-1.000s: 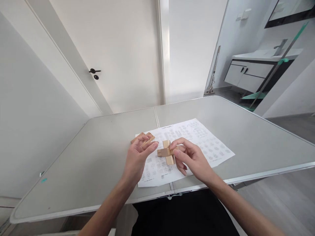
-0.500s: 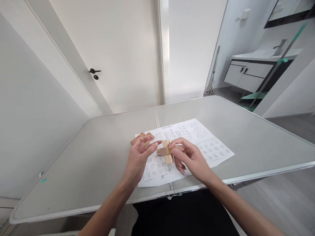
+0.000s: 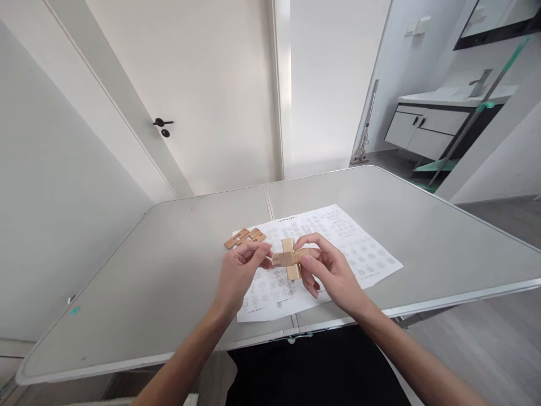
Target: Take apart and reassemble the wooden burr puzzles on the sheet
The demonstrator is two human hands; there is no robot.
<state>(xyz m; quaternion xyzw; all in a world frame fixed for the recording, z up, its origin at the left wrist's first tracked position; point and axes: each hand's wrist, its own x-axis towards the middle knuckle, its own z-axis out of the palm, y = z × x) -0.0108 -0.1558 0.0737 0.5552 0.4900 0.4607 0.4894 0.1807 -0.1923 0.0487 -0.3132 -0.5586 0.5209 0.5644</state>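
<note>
A cross-shaped interlocking wooden puzzle, pale with a darker bar marked at its left end, is held up above the printed sheet. Thumb and fingers of my right hand close on the puzzle's right side. My left hand is closed too, its thumb and fingertips pinching at the left end; the exact contact is partly hidden. Just beyond my left hand lie flat notched wooden pieces, at the sheet's upper left corner and partly covered by my fingers.
The grey folding table has a seam down its middle and a pale metal rim. Behind it stand a white door with a black handle and a wall. At the right, a washbasin cabinet shows through an opening.
My left fingers have closed in from apart to the puzzle's left end. The puzzle has turned slightly and shifted a little to the right. My right hand keeps its hold.
</note>
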